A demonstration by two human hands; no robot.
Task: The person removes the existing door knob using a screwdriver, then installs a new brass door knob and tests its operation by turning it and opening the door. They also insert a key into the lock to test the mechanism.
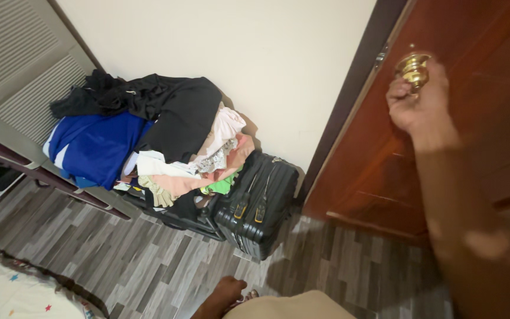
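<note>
Your right hand (418,100) is closed around the brass doorknob (414,68) on the reddish wooden door (473,153), up at the right; your left hand is out of view. Nearest you, grey wood-pattern flooring (160,260) runs under your foot (222,297). Farther off, a black suitcase (258,204) stands beside a heap of clothes (149,130) against the cream wall (255,53), with a louvred panel (13,53) at the left.

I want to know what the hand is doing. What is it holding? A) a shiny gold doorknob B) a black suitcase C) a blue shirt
A: the right hand wraps its fingers around the gold doorknob on the brown door.
</note>
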